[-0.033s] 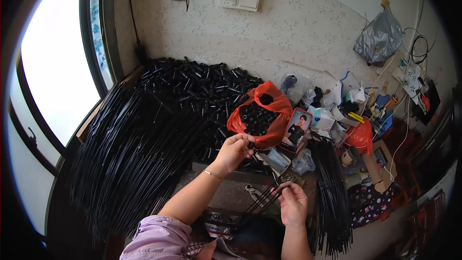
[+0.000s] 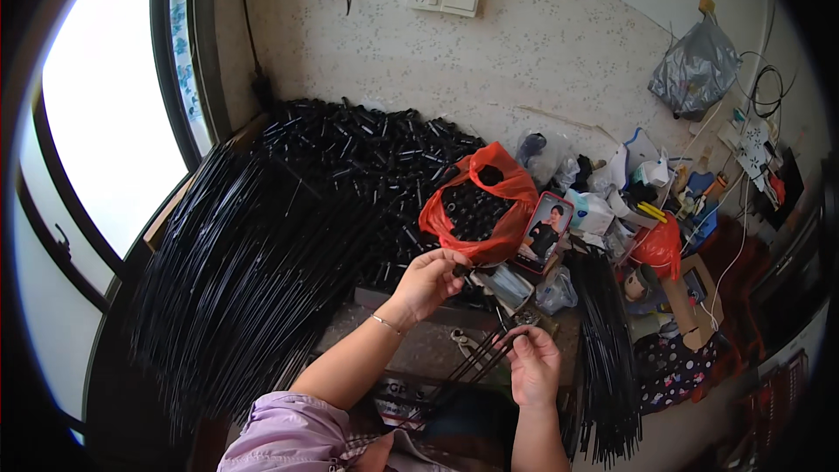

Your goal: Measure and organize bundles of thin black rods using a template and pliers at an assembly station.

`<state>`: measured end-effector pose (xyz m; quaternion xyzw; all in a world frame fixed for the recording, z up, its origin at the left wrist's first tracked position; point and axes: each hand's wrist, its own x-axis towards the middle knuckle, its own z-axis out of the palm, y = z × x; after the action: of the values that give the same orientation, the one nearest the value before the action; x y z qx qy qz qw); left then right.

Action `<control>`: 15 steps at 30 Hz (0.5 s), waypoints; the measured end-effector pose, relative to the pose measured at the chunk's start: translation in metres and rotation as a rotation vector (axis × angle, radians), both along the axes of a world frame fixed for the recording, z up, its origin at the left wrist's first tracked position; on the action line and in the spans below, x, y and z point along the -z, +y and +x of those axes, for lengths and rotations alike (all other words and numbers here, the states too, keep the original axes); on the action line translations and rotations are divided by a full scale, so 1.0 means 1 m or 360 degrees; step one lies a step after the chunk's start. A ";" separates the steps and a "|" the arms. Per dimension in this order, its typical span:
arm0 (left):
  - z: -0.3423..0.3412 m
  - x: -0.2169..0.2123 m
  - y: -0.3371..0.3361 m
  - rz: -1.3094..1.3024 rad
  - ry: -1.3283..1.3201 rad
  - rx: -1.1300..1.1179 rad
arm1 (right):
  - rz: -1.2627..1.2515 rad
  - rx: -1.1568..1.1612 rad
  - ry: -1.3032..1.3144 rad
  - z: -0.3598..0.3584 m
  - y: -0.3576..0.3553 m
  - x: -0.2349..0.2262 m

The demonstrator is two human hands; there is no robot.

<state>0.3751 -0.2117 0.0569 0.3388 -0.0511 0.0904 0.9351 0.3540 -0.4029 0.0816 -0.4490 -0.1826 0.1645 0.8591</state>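
Observation:
My left hand point(image 2: 424, 285) is closed in a pinch on a small black piece point(image 2: 460, 270), just in front of a red plastic bag point(image 2: 500, 246). Many small black ring-like pieces point(image 2: 472, 212) fill that bag. My right hand point(image 2: 535, 365), lower and to the right, pinches several thin black rods point(image 2: 470, 365). The rods slant down to the left toward my lap, and their upper ends show near my fingertips. Behind my left hand lies a large heap of short black tubular parts point(image 2: 358, 144).
A big sheaf of long black rods point(image 2: 227, 271) fans out at the left. Another rod bundle point(image 2: 605, 358) hangs at the right. Pliers point(image 2: 461, 343) lie on the worktop point(image 2: 384, 345). A phone point(image 2: 546, 229) leans beside the red bag, near clutter and a cardboard box point(image 2: 695, 297).
The whole view has shifted slightly, so the bag and heap appear a little farther right. Both hands keep nearly the same pose and grip.

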 end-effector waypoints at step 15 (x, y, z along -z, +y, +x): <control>-0.187 -0.026 -0.024 0.0009 -0.0417 0.0164 | 0.0012 -0.0306 -0.0341 -0.131 0.033 -0.003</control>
<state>0.1881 -0.2358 0.0826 0.3237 -0.1904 0.0855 0.9229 0.2231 -0.3702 0.0848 -0.4413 -0.3159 0.1964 0.8166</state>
